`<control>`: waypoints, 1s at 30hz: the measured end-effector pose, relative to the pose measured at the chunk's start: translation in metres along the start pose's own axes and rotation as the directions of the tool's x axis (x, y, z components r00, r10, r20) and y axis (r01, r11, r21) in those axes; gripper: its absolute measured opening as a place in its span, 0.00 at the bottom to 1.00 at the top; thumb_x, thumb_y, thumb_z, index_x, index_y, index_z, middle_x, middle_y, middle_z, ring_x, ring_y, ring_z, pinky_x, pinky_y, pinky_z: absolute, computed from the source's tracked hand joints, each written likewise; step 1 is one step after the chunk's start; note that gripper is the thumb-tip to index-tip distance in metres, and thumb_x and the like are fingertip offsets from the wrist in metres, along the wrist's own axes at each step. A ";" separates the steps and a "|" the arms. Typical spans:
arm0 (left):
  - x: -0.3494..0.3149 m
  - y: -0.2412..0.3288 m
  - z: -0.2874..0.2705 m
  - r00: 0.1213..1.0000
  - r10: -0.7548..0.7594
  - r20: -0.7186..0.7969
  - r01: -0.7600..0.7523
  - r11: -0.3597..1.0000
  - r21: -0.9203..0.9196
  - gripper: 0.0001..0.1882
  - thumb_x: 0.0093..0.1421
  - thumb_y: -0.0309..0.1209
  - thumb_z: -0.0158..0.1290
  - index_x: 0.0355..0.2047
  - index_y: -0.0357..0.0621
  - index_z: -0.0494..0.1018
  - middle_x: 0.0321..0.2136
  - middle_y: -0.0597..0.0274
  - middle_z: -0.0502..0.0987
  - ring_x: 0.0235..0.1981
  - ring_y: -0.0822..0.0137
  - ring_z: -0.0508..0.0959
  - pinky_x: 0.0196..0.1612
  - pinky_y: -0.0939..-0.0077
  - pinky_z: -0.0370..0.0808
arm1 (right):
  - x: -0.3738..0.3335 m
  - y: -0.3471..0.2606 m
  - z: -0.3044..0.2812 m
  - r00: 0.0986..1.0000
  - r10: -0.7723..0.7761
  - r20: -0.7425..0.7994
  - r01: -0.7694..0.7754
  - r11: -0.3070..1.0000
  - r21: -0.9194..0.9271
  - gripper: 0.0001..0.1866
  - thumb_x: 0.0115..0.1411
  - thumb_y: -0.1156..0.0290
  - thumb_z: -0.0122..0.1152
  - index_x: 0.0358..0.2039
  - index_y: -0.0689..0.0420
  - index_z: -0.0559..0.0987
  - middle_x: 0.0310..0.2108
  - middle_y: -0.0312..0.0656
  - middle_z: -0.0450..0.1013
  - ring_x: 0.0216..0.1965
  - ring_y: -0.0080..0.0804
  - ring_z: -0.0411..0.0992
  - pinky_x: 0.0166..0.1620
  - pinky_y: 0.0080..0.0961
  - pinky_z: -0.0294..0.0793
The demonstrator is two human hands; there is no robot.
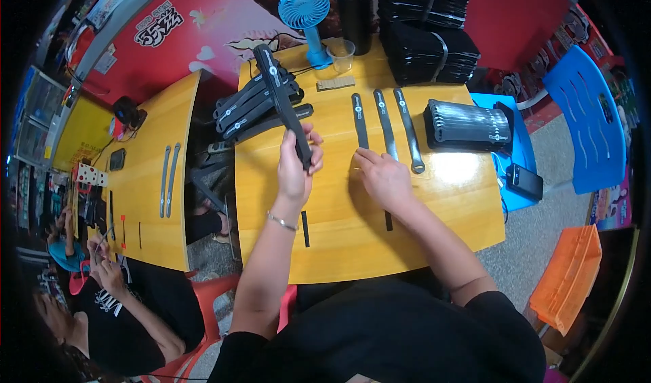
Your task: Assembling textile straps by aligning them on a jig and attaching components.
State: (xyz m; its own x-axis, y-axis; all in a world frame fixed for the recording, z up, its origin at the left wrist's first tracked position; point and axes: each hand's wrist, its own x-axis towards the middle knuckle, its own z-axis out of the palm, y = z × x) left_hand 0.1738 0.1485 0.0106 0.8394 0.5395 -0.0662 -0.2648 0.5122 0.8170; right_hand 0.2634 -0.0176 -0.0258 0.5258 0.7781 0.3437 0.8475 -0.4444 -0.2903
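Both hands are over the yellow bench [447, 227], with dark straps between and around them. Curled round the lower end of a black strap bundle [278, 88], the left hand [293, 169] has its thumb on 1 side and its fingers on the other. The bundle is tilted, its far end leaning up and left; how many straps it contains cannot be told. Palm down, the right hand [386, 179] has its fingertips drawn together at the near end of the leftmost strap [360, 120]; whether they pinch it cannot be told. Just beyond that hand, the middle strap [384, 122] and the right strap [409, 132] lie roughly side by side with it, making 3.

Partly behind the held bundle is a loose strap pile [234, 115]; a neat strap stack [468, 126] lies to the right of the row. Nearer the body are 2 narrow black strips [305, 229]. At the far edge stand a blue fan [304, 8], a clear cup [341, 56], a black cylinder [353, 16] and tied black bundles [430, 54]. Leftward, a co-worker's hands [107, 272] are raised beside another bench [152, 200].
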 end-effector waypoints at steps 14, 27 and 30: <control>-0.108 0.006 0.006 0.996 0.048 -0.077 -0.059 0.988 -0.145 0.17 0.65 0.33 0.43 0.53 0.44 0.58 0.44 0.54 0.71 0.44 0.55 0.76 0.36 0.76 0.78 | -0.008 -0.042 -0.080 0.999 -0.022 -0.030 0.032 0.912 0.408 0.16 0.55 0.72 0.54 0.46 0.56 0.75 0.28 0.45 0.74 0.28 0.40 0.74 0.32 0.31 0.72; -0.134 -0.003 0.022 0.970 0.198 -0.142 -0.204 0.979 -0.027 0.22 0.57 0.20 0.52 0.51 0.43 0.60 0.44 0.52 0.71 0.45 0.59 0.75 0.43 0.66 0.78 | -0.046 -0.090 -0.083 0.999 -0.001 0.049 -0.032 0.739 0.673 0.24 0.54 0.79 0.57 0.53 0.55 0.69 0.24 0.45 0.75 0.26 0.37 0.75 0.30 0.28 0.73; -0.137 -0.007 0.021 0.964 0.217 -0.154 -0.220 0.975 -0.005 0.22 0.56 0.18 0.53 0.50 0.42 0.62 0.43 0.51 0.72 0.45 0.59 0.75 0.44 0.65 0.78 | -0.047 -0.092 -0.079 0.998 0.032 0.060 -0.064 0.715 0.696 0.21 0.54 0.79 0.57 0.50 0.55 0.69 0.25 0.45 0.76 0.27 0.38 0.77 0.30 0.27 0.74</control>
State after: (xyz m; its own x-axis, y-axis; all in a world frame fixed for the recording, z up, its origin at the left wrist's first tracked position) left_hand 0.0706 0.0574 0.0263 0.6782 0.7344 0.0251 -0.4456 0.3839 0.8087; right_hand 0.1663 -0.0489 0.0556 0.5473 0.7886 0.2804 0.5210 -0.0588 -0.8515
